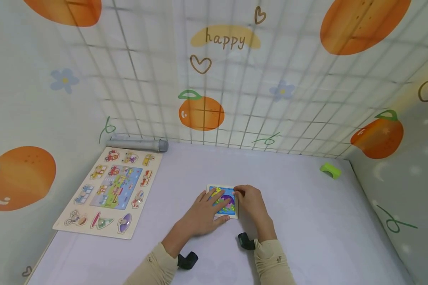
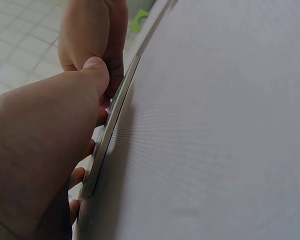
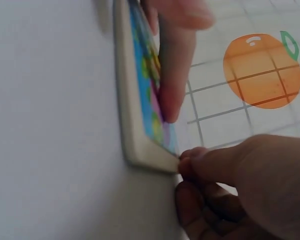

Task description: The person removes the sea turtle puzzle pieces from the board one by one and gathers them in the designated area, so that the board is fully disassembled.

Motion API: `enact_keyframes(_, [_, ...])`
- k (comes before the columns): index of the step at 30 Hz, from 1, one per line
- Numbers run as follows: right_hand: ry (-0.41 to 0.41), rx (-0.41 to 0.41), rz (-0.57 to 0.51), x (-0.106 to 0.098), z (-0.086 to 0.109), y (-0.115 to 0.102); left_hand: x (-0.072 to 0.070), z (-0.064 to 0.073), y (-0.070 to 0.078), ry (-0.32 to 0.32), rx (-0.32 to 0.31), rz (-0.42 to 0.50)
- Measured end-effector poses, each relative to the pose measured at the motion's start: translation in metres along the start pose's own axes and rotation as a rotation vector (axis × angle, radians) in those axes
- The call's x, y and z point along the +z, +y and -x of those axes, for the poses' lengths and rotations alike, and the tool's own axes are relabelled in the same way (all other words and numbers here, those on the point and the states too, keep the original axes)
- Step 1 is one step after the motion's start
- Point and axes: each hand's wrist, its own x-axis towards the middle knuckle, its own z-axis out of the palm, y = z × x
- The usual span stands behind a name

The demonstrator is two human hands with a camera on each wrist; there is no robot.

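A small square puzzle board with a bright picture of blue, yellow, purple and green lies flat on the white tabletop in the head view. My left hand rests across its left part with fingers spread and straight, covering much of the picture. At the board's far right corner, my right hand pinches the edge between thumb and index finger. The right wrist view shows those fingertips right at the corner of the pale board frame. Seen edge-on in the left wrist view, the board is thin.
On the left lies a larger wooden puzzle board with several vehicle pieces. A grey tube sits behind it along the back wall. One green arched block stands at the far right. Printed curtains enclose the table's back and sides.
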Motion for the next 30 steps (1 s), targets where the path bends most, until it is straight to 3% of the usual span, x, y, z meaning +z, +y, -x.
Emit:
enact_keyframes(14, [-0.106,0.124,-0.087,-0.007,-0.001,-0.009,0.001,-0.001,0.001,0.008,-0.005,-0.002])
enact_keyframes(21, [-0.101,0.198,-0.136,-0.008,-0.006,-0.011,-0.002,-0.002,0.004,0.016,-0.004,0.010])
enact_keyframes(30, [-0.088,0.221,-0.145,-0.006,-0.007,-0.012,-0.005,-0.002,0.004,0.006,-0.007,0.022])
